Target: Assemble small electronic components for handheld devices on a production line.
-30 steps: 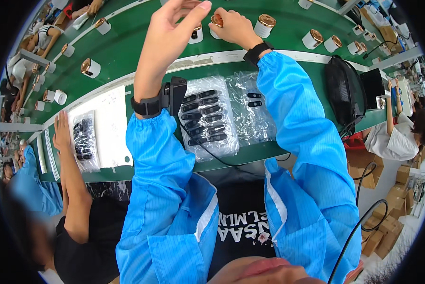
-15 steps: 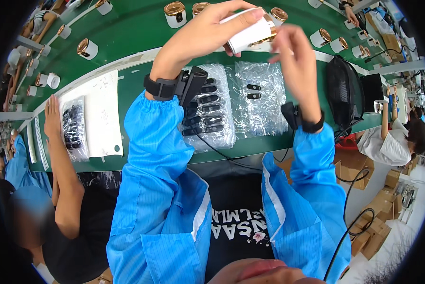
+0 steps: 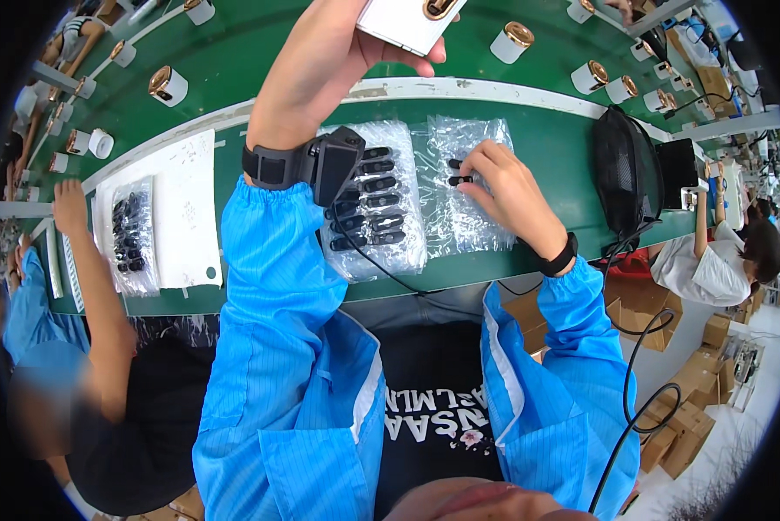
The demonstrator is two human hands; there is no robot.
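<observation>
At the top edge my left hand point(image 3: 368, 54) is wrapped round a white housing point(image 3: 400, 28) with a gold-rimmed recess, tilted and partly cut off by the picture's edge. Lower down, my right hand point(image 3: 510, 193) reaches over a clear plastic bubble sheet point(image 3: 492, 233), its thumb and fingers pinched on a small black oval part point(image 3: 459, 181). A second black part beside it is partly hidden by the fingers. Left of this sheet, another clear plastic sheet point(image 3: 413, 234) carries rows of similar black oval parts point(image 3: 381, 201).
White cylindrical housings with gold tops point(image 3: 513, 42) stand along the green conveyor point(image 3: 251, 52) beyond a pale rail point(image 3: 459, 87). A black mesh bag point(image 3: 626, 169) sits at right. At left, a co-worker's arm point(image 3: 95, 252) reaches past a white board point(image 3: 190, 200). A cable point(image 3: 374, 267) hangs from my left wrist.
My right hand has come down from beside the white housing to the black parts on the plastic. My left hand has moved up and left, turning the housing.
</observation>
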